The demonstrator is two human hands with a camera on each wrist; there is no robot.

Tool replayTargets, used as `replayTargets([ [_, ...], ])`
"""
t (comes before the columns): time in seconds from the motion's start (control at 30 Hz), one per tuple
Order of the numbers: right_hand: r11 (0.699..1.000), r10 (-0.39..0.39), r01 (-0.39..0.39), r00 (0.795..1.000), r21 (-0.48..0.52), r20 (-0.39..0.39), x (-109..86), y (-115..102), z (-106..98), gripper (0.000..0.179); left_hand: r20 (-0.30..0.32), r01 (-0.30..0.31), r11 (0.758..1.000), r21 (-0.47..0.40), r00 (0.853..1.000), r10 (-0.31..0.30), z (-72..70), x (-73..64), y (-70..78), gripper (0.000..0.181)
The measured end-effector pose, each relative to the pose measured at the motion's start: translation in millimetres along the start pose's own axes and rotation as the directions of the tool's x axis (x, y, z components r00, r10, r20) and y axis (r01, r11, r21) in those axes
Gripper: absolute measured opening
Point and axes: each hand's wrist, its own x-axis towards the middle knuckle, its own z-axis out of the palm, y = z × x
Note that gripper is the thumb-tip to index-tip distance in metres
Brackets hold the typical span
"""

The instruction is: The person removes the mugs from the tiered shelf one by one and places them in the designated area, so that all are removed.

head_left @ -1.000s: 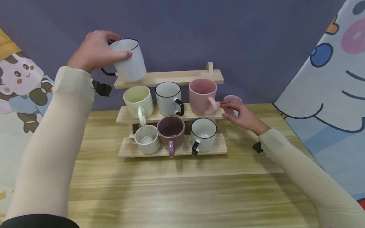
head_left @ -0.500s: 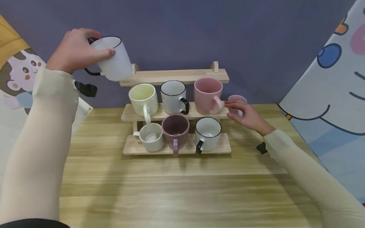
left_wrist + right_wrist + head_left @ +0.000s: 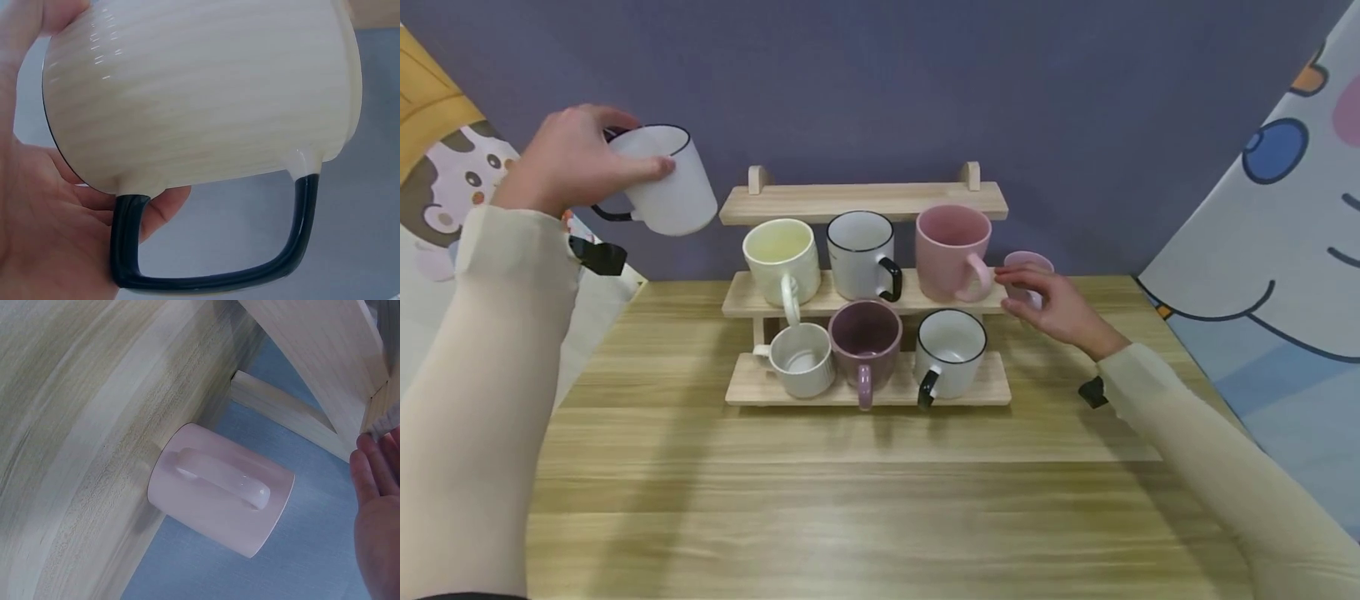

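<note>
My left hand grips a white mug with a black rim and black handle, held tilted in the air left of the rack. In the left wrist view the mug's black handle hangs below its body, beside the palm. My right hand touches the right end of the wooden rack's middle shelf, fingers nearly straight. In the right wrist view its fingertips meet the wood. A pink mug stands on the table behind that hand, partly hidden by it in the head view.
The middle shelf bears a pale yellow mug, a white mug and a pink mug. On the bottom shelf stand a cream cup, a purple mug and a black-handled white mug. The top shelf is above them.
My left hand has carried the white mug left, away from the top shelf's left end, and slightly down in the last half second. The right hand stays at the rack. The view has shifted slightly.
</note>
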Motion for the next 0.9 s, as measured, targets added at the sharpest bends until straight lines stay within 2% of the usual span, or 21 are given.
replayTargets([
  [0.37,1.000,-0.018,0.018,1.000,-0.011,-0.005,-3.7,-2,-2,0.037,0.095,0.012,1.000,0.028,0.995,-0.014,22.3,-9.3,-38.8,0.086],
  [0.53,1.000,-0.012,0.012,1.000,-0.012,-0.005,-6.9,-3,-2,0.037,0.125,-0.026,0.998,0.051,0.992,0.019,38.0,-10.9,-52.6,0.086],
  [0.67,1.000,0.006,-0.006,1.000,-0.026,-0.001,-8.3,-5,-4,0.037,0.157,-0.030,0.996,0.085,0.987,0.017,51.9,-13.5,-63.1,0.088],
  [0.9,1.000,0.012,-0.011,1.000,-0.026,0.017,-3.8,-7,-3,0.038,0.175,-0.037,0.997,0.067,0.984,0.025,73.1,-19.1,-79.2,0.083],
])
